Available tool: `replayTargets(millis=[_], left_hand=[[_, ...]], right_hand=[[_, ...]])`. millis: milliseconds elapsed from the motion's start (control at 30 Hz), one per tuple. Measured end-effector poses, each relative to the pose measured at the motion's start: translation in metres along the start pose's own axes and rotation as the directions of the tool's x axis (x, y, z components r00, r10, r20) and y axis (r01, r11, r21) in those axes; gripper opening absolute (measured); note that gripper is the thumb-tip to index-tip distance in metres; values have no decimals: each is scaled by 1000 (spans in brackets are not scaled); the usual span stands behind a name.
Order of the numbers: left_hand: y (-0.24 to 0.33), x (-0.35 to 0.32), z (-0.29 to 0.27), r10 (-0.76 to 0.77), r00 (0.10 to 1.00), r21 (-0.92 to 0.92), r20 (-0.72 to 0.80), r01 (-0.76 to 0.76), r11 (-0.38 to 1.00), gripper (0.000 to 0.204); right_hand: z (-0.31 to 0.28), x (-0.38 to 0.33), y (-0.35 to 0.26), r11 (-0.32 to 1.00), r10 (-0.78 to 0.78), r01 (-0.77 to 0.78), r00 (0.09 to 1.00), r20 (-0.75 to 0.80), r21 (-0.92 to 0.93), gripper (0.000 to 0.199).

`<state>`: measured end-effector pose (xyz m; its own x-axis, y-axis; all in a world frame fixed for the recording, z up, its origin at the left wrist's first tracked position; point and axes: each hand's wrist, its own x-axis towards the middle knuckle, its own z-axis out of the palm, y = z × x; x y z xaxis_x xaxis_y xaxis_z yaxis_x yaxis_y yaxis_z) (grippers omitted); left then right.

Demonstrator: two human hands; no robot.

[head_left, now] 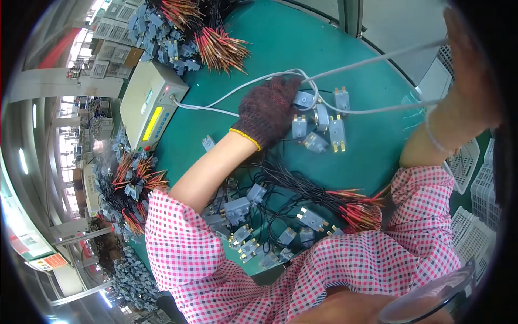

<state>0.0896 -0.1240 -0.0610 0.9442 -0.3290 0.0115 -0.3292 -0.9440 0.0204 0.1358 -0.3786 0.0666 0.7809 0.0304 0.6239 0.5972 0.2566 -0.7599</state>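
Observation:
My left hand (pixel 268 109), in a dark knitted glove with a yellow cuff, is closed over the middle of the green table. A small grey block with brass tabs (pixel 304 99) sticks out at its fingertips. More such grey blocks (pixel 336 131) lie close beside it. My bare right hand (pixel 470 81) is raised at the far right, dark and blurred at the picture's edge. Two strands of a grey cable (pixel 377 58) run to that hand, the upper one taut. The cable loops beside my gloved fingers; its finger grip on the right is partly hidden.
A tester box (pixel 145 108) with a yellow display stands at the left, with cable plugged in. Bundles of black wires with red sleeves and copper tips (pixel 220 47) lie at the back. More wired grey blocks (pixel 237 210) lie near my body. White plastic baskets (pixel 469 232) stand at the right.

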Motion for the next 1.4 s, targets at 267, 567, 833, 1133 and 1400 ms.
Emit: replayTargets(millis=[267,567,833,1133,1400], left_hand=[[-11,5,-9,144,975,240,170,-183,953,23],[-12,8,-6,-9,1000,-242,-23,3,970,39],[-5,11,-19,38,987,-251,158,3,968,57],[-18,32,-64,43,999,-746,30,-6,666,51],[10,50,-40,126,978,-4,167,-128,992,44]], right_hand=[[44,11,-11,1000,0,0,1000,-15,4,35],[12,10,0,1000,14,-14,999,-50,7,35],[6,10,-1,1000,1,0,998,-65,21,35],[3,8,1,999,7,-4,998,-56,42,36],[-9,2,0,997,-8,9,1000,-11,81,36]])
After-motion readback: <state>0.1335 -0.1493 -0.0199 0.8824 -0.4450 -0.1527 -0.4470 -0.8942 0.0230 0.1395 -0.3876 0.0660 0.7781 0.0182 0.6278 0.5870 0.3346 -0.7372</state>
